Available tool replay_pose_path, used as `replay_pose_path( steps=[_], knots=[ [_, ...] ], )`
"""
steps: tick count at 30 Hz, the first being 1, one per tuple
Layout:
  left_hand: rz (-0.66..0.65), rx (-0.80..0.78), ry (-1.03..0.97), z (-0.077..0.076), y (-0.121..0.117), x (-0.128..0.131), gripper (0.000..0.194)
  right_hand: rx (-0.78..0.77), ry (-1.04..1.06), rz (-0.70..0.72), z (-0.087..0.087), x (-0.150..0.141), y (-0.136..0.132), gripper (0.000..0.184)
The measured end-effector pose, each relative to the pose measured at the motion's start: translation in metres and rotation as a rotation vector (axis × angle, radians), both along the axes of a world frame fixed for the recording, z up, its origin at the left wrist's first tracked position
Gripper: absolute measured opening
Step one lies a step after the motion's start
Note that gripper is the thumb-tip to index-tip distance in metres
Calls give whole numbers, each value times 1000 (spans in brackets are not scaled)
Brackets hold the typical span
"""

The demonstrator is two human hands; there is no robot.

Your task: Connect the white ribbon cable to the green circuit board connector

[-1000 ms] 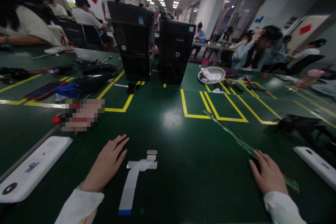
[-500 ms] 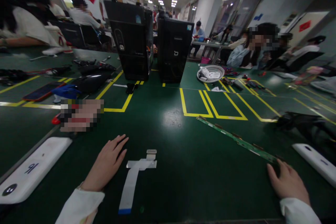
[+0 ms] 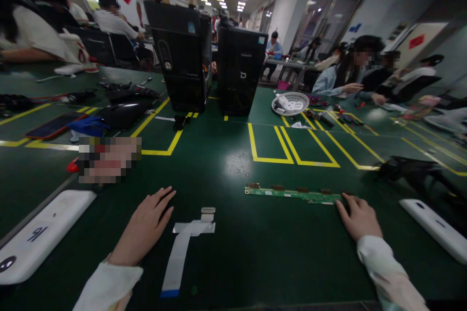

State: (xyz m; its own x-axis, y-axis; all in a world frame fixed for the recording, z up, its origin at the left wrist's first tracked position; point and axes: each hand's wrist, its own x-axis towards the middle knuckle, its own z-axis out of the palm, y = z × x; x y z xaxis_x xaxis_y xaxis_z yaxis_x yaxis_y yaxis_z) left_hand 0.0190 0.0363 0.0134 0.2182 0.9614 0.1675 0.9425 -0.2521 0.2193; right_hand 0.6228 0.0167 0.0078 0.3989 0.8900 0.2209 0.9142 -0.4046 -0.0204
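Note:
My left hand (image 3: pixel 148 220) lies flat on the green tabletop with its fingers stretched out and holds nothing. Just to its right is a white flat ribbon cable (image 3: pixel 177 257) with a blue end and a connector at its far end, folded into a bent shape. My right hand (image 3: pixel 359 215) has hold of the right end of a long, narrow green circuit board (image 3: pixel 282 193). Its thumb is on the near side and its fingers are over the far side, covering that end. The board runs nearly level across the table.
White oblong devices lie at far left (image 3: pixel 44 238) and far right (image 3: pixel 434 228). Two black computer towers (image 3: pixel 184 58) stand ahead. A white basket (image 3: pixel 291 103) holds parts. Yellow tape (image 3: pixel 273 159) marks the table (image 3: pixel 262 262). Several people sit farther back.
My right hand has moved left and away from me, swinging the circuit board from a slant to nearly level. My left hand and the ribbon cable stay put.

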Motion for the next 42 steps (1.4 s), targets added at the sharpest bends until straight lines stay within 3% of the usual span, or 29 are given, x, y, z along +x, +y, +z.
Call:
replay_pose_path(
  steps=[5,10,15,22,28,36,38,42],
  knots=[
    [131,15,61,7,-2,0,53,-4,-72,33,9,-66,20,61],
    [272,65,129,13,-5,-1,57,-5,-127,243,18,-141,30,59],
    [415,79,99,21,-8,1,50,-32,-120,401,25,-213,36,62],
    [510,63,91,30,-9,3,46,-121,-78,497,35,-276,47,72],
    [498,42,84,30,-9,4,49,-142,-52,529,38,-292,49,70],
    [510,-25,110,34,-10,8,54,-95,-25,563,39,-279,45,66],
    [516,-24,123,34,-10,10,53,-5,-32,642,37,-270,47,59],
    [545,-8,164,34,-11,13,49,129,5,985,28,-251,54,41]
  ],
)
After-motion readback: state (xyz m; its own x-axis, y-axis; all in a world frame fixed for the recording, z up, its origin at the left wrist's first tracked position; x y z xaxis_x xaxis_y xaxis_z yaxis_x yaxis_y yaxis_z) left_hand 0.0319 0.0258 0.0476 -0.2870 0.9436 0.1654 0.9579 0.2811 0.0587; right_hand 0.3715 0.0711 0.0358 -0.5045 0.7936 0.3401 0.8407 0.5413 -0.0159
